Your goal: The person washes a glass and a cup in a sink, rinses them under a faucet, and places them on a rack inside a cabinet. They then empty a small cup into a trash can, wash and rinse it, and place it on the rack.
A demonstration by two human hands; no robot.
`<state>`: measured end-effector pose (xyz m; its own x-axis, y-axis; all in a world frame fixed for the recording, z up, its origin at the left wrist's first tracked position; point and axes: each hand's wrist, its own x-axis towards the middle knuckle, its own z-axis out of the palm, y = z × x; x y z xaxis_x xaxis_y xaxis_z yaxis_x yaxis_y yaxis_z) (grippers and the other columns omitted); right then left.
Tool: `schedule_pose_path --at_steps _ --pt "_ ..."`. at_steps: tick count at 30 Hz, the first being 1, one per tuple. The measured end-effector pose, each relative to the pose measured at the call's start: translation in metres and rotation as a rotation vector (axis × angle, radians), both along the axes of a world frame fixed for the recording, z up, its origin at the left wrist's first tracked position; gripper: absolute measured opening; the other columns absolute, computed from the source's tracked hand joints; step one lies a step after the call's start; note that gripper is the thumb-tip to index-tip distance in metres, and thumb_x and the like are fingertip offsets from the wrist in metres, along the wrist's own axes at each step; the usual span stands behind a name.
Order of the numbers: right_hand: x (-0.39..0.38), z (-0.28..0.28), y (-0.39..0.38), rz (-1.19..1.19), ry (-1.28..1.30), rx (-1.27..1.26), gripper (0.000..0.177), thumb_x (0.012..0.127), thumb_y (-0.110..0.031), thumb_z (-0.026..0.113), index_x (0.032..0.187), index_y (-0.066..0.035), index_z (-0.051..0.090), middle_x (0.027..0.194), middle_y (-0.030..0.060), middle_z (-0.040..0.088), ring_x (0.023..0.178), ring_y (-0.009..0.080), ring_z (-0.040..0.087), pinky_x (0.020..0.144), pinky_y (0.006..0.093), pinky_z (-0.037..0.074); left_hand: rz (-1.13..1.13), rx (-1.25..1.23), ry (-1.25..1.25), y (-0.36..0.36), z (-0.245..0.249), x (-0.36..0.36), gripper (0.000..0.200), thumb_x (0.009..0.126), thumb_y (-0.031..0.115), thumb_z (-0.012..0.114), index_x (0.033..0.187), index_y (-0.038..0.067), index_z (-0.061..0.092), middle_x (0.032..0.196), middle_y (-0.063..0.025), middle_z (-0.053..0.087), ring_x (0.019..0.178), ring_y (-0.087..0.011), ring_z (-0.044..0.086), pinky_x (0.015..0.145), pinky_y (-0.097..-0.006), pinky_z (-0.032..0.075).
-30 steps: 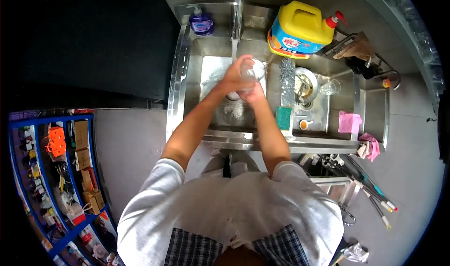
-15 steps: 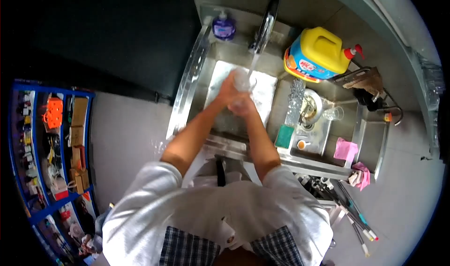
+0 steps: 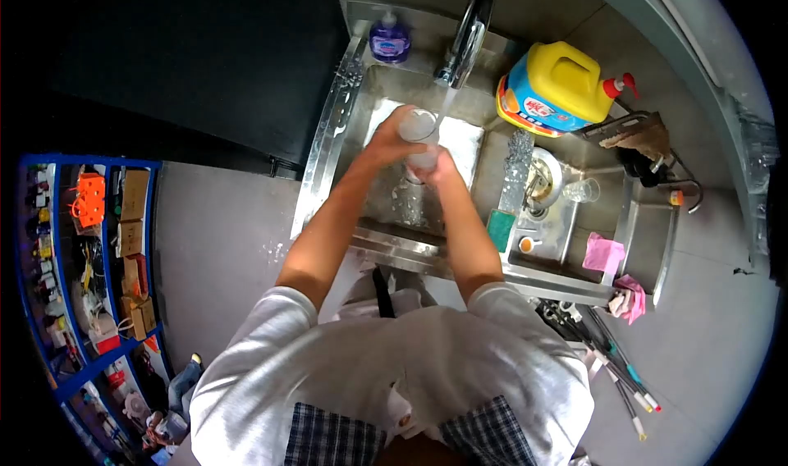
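A clear drinking glass is held over the left sink basin, its mouth toward the tap. My left hand wraps round the glass's left side. At its lower end, my right hand is closed on the glass too. Water runs from the chrome tap just to the right of the glass's rim. Below the hands, water splashes toward the basin floor. Some of the fingers are hidden behind the glass.
A purple soap bottle and a yellow detergent jug stand behind the basins. The right basin holds a plate, another glass and a small cup. A green sponge and pink cloths lie nearby.
The glass and both hands have shifted slightly, the glass moving a little up and left. The motion blur on the hands has lessened, and water now falls below them.
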<state>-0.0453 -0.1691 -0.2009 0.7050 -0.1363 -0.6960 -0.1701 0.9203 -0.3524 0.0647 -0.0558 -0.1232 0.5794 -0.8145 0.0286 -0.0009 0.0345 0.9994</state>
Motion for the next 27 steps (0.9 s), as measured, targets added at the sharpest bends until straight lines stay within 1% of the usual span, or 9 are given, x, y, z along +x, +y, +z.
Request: schedule_pose_path --at_steps 3,7,8,14,16,20,22,24,27 --pt "-0.012 -0.004 -0.022 -0.196 0.237 -0.203 0.027 0.090 -0.036 0.050 0.083 -0.012 0.059 0.075 0.0054 0.061 0.057 0.0204 0.057 0.039 0.0312 0.039 -0.068 0.227 0.362 0.014 0.031 0.000 0.066 0.077 0.036 0.074 0.127 0.010 0.039 0.111 -0.0077 0.057 0.098 -0.0224 0.057 0.076 -0.0377 0.052" --pt "-0.025 0.088 -0.020 -0.329 0.392 -1.836 0.030 0.078 -0.029 0.068 0.089 -0.002 0.062 0.079 0.0115 0.060 0.078 0.0269 0.060 0.064 0.0365 0.048 -0.032 0.188 0.916 -0.011 0.000 -0.013 0.058 0.086 0.055 0.048 0.124 0.011 0.045 0.115 -0.0105 0.058 0.106 -0.0277 0.055 0.073 -0.0468 0.051" --pt "-0.027 0.140 -0.005 -0.231 0.376 -1.795 0.033 0.075 -0.026 0.071 0.094 -0.001 0.062 0.088 0.0143 0.058 0.086 0.0323 0.058 0.079 0.0371 0.046 -0.076 0.134 1.060 -0.018 -0.013 -0.022 0.059 0.087 0.057 0.043 0.124 0.011 0.047 0.115 -0.0109 0.058 0.108 -0.0285 0.054 0.074 -0.0483 0.051" --pt "-0.030 0.219 0.001 0.214 -0.108 -2.301 0.044 0.067 -0.023 0.076 0.103 -0.004 0.061 0.097 0.0139 0.055 0.088 0.0348 0.057 0.076 0.0401 0.047 -0.351 -0.640 1.543 -0.057 -0.049 -0.054 0.055 0.087 0.049 0.041 0.124 0.011 0.052 0.121 -0.0128 0.056 0.113 -0.0327 0.052 0.093 -0.0563 0.039" --pt "-0.032 0.221 0.000 0.293 -0.054 -2.191 0.048 0.065 -0.023 0.077 0.105 -0.004 0.059 0.098 0.0136 0.055 0.088 0.0350 0.056 0.075 0.0403 0.048 -0.503 -0.745 1.488 -0.057 -0.038 -0.056 0.051 0.090 0.046 0.037 0.124 0.010 0.052 0.117 -0.0133 0.059 0.112 -0.0298 0.053 0.087 -0.0489 0.046" --pt "-0.035 0.199 -0.017 0.116 0.006 -2.050 0.052 0.066 -0.024 0.079 0.108 -0.005 0.055 0.097 0.0138 0.058 0.085 0.0305 0.060 0.072 0.0401 0.049 -0.278 -0.268 1.653 -0.042 -0.018 -0.041 0.061 0.087 0.057 0.042 0.125 0.009 0.050 0.122 -0.0173 0.054 0.116 -0.0352 0.049 0.094 -0.0570 0.040" --pt "-0.038 0.179 -0.022 -0.096 -0.019 -1.827 0.050 0.069 -0.024 0.080 0.108 -0.004 0.054 0.094 0.0119 0.061 0.081 0.0211 0.062 0.063 0.0356 0.050 -0.205 -0.172 1.423 -0.028 -0.006 -0.030 0.060 0.088 0.055 0.045 0.125 0.009 0.050 0.123 -0.0177 0.054 0.116 -0.0352 0.049 0.094 -0.0563 0.040" --pt "-0.044 0.163 -0.023 -0.233 0.050 -1.168 0.043 0.077 -0.023 0.075 0.109 -0.005 0.053 0.091 0.0077 0.060 0.072 0.0146 0.062 0.048 0.0266 0.049 -0.205 -0.132 1.195 -0.013 0.017 -0.019 0.057 0.085 0.045 0.059 0.128 0.009 0.046 0.127 -0.0171 0.049 0.112 -0.0320 0.051 0.094 -0.0496 0.043" --pt "-0.048 0.127 -0.024 -0.332 -0.084 -0.605 0.040 0.085 -0.036 0.064 0.108 -0.006 0.051 0.091 0.0082 0.061 0.064 0.0183 0.061 0.045 0.0245 0.049 -0.074 -0.017 0.263 -0.008 0.025 -0.011 0.059 0.085 0.025 0.065 0.135 0.010 0.038 0.128 -0.0130 0.047 0.114 -0.0268 0.050 0.094 -0.0444 0.043"
